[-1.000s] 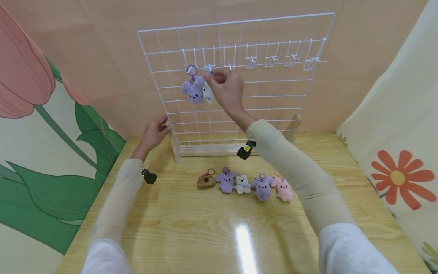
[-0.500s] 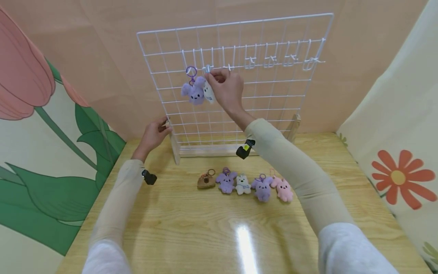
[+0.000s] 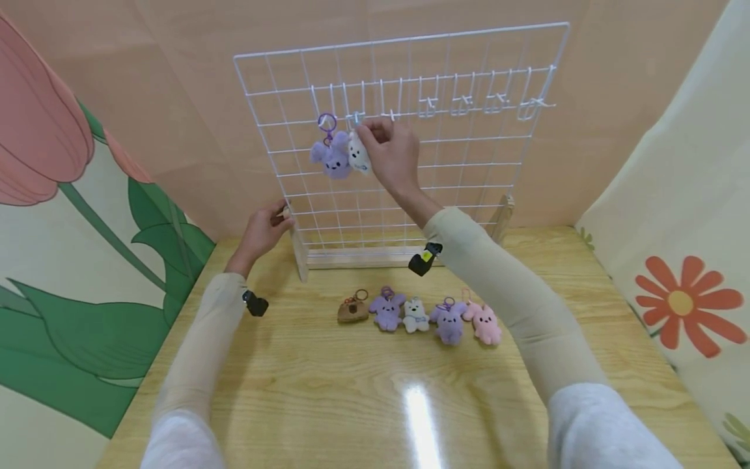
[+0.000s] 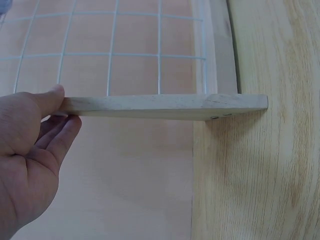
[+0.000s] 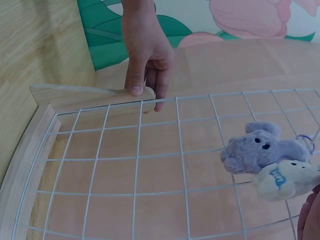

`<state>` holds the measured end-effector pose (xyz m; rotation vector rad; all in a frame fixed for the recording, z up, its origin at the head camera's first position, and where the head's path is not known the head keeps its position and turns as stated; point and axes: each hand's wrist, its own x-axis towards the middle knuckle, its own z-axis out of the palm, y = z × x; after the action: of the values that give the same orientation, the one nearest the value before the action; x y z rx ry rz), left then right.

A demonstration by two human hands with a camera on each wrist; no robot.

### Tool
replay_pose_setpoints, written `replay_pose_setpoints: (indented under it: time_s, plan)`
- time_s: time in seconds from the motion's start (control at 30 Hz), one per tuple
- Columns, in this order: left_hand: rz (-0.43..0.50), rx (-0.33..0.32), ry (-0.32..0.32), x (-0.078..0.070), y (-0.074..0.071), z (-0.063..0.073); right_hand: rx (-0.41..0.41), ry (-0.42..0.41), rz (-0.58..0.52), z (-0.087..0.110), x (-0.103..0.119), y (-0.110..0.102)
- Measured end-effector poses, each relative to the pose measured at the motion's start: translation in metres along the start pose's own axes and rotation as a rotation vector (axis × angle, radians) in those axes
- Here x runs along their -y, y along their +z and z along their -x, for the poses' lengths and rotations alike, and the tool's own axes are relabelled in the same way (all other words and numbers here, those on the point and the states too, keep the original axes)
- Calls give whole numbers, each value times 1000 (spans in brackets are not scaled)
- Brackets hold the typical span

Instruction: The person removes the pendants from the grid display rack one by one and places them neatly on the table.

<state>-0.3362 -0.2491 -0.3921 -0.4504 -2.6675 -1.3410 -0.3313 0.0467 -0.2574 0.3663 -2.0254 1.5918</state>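
My left hand (image 3: 265, 229) pinches the top of the wooden side support (image 4: 165, 105) of a white wire grid rack (image 3: 469, 163), thumb on one face and fingers on the other. Up at the row of hooks, my right hand (image 3: 394, 153) pinches a white plush keychain (image 3: 359, 155) near its top. The keychain's light blue ring (image 3: 355, 118) sits at the second hook from the left, partly hidden by the fingertips. Close beside it, a purple plush keychain (image 3: 333, 156) hangs from the leftmost hook by a purple ring.
Several keychains lie in a row on the wooden table (image 3: 328, 391): a brown one (image 3: 353, 311), two purple ones (image 3: 387, 311), a white one (image 3: 416, 316) and a pink one (image 3: 486, 326). Several bare hooks (image 3: 463, 104) line the rack's right part.
The white keychain has turned so its face shows more toward the front, and my right fingers have shifted slightly with it. My left hand stays on the support.
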Motion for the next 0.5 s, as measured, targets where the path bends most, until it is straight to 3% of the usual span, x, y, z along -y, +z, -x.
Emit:
replay_pose_setpoints:
  time_s: [0.5]
  plan:
    - [6,-10,3,1,0,0,25,-103,-73,17,8,-11]
